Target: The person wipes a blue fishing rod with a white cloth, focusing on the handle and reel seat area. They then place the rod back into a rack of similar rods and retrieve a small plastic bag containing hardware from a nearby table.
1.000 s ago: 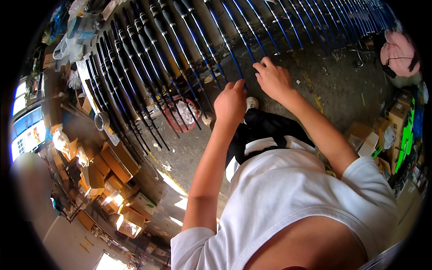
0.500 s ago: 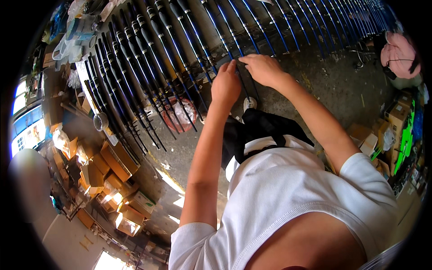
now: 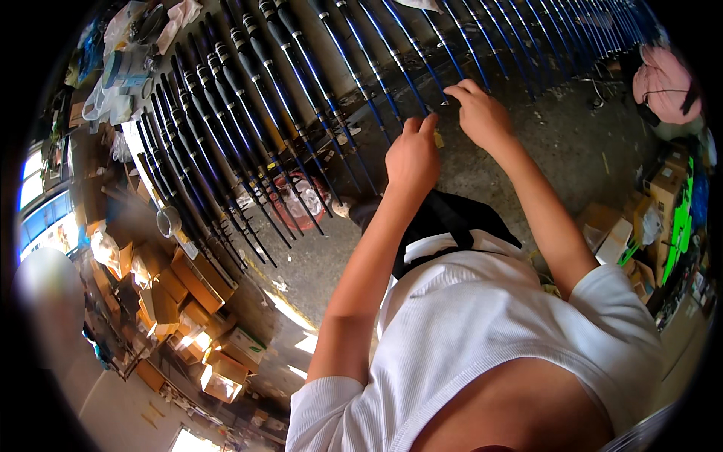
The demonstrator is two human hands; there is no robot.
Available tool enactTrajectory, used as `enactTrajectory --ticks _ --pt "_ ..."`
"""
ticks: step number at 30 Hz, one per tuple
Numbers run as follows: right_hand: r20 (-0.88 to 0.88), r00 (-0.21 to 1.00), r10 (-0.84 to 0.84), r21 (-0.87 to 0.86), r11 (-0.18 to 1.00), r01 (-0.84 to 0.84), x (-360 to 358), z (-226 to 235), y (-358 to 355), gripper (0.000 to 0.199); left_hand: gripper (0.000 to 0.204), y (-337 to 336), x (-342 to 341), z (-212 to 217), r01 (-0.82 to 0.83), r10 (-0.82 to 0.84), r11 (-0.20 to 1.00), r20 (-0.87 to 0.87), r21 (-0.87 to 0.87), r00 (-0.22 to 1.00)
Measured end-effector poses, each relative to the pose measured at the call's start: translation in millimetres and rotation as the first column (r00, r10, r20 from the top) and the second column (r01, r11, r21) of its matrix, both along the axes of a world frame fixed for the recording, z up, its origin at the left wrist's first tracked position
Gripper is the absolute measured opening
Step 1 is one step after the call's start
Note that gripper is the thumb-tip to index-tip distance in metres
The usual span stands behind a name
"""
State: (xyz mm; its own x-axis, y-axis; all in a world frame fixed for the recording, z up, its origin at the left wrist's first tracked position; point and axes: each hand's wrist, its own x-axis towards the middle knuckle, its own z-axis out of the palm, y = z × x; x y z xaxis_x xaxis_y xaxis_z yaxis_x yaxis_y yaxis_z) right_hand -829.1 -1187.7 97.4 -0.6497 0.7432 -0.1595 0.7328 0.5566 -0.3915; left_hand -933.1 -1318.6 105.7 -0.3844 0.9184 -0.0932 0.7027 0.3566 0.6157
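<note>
Workshop with a grey concrete floor [image 3: 527, 151], gritty and stained, sunlit patches in the lower left of the frame. A long row of dark rods [image 3: 301, 98] with blue bands fans across the top of the frame, butt ends toward the person, lying side by side, seemingly spaced so each one can be picked without disturbing its neighbour. Rods are slim, glossy and tapered, with pale rings near the thicker ends at upper left; likely composite, can't confirm.

Left hand [image 3: 412, 157], centre of the frame: fingers curled, thumb and forefinger pinched at the lower end of one thin blue rod [image 3: 399, 83]. Whether it actually grips the rod can't be told, the knuckles hide the contact. Right hand [image 3: 482, 114], just right of it: fingers bent down onto the next rods over, fingertips touching them, no full closure visible. Both hands work the same spot, which suggests aligning or checking the rod ends rather than lifting.

Under the rods, centre left, a red bucket [image 3: 297, 200] holding crumpled plastic. Cardboard boxes [image 3: 196, 279], brown and matte, stacked in the lower left; more boxes and a bright green panel [image 3: 681, 211] at the right edge. Clear plastic bags [image 3: 113, 83] heaped in the upper left. Pink cloth bundle [image 3: 663, 79] in the upper right. Person wears a white ribbed tee and a black bag at the waist
</note>
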Motion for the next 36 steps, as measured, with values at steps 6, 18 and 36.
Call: enactTrajectory --ticks 6,18,36 --pt "0.068 0.996 0.056 -0.1 0.994 -0.049 -14 -10 6 0.035 0.029 40 1 -26 0.036 -0.05 0.976 -0.063 -0.216 0.997" --pt "-0.067 0.978 0.195 -0.006 0.981 -0.196 -12 -11 25 0.04 0.034 34 -9 -45 -0.049 0.045 0.995 0.049 0.088 0.998" --pt "0.055 0.959 0.278 -0.092 0.958 -0.272 43 -13 -13 0.026 0.013 7 36 -46 0.182 -0.239 0.964 -0.326 -0.195 0.915"
